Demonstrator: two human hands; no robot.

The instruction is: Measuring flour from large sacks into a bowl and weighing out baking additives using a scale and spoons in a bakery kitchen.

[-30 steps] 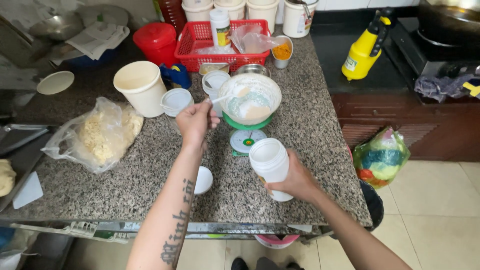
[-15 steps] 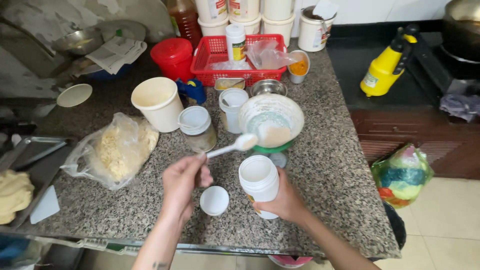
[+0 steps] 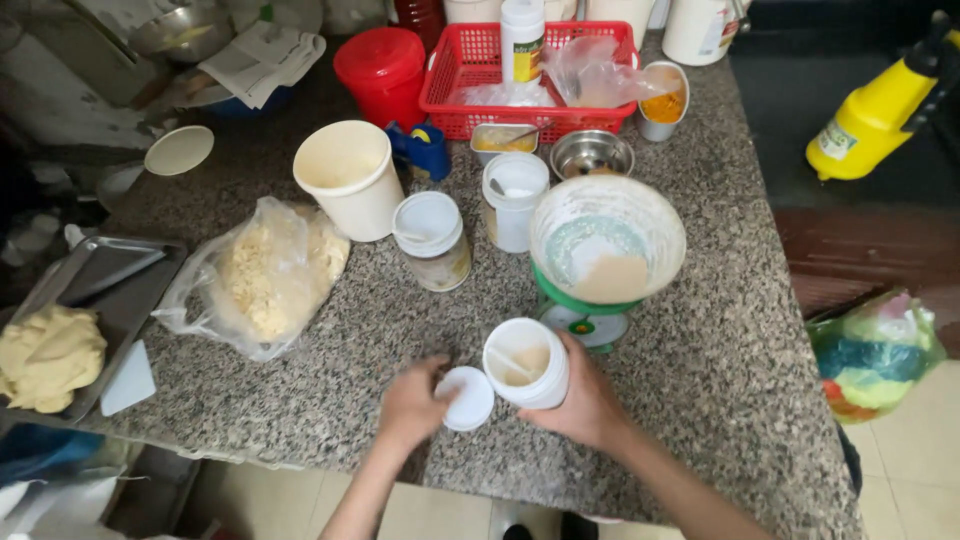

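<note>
Both hands work at the near edge of the speckled granite worktop (image 3: 300, 380). Right hand (image 3: 585, 400) is wrapped around a small white tub (image 3: 527, 362), holding it upright on the stone; left hand (image 3: 412, 400) is curled with its fingertips on the round white lid (image 3: 467, 398), which lies flat just beside the tub, between the two hands.

That tub is open, plain white and cylindrical, with pale tan powder inside and what looks like a light spoon handle leaning in it.

Just beyond the right hand stands a green kitchen scale (image 3: 585, 315) carrying a wide white bowl (image 3: 607, 240), its inside smeared and holding a heap of tan powder. Beyond the left hand are a lidded jar (image 3: 432, 240) with a yellowish band and an open white tub with a spoon (image 3: 514, 200). Farther out sits a cream bucket (image 3: 350, 178), and to the left of the left hand a clear plastic bag of crumbly pale stuff (image 3: 262, 275). Well to the left, a metal tray (image 3: 95, 290) bears a lump of dough (image 3: 48, 355).

At the far side of the worktop stand a red basket (image 3: 470, 85) with a white bottle (image 3: 522, 38) bearing a yellow-green label, a red lidded container (image 3: 380, 62) and a small steel bowl (image 3: 591, 153). Off to the right, away from the right hand, rests a yellow spray bottle (image 3: 878, 115), and a colourful bag (image 3: 875, 355) sits on the floor.
</note>
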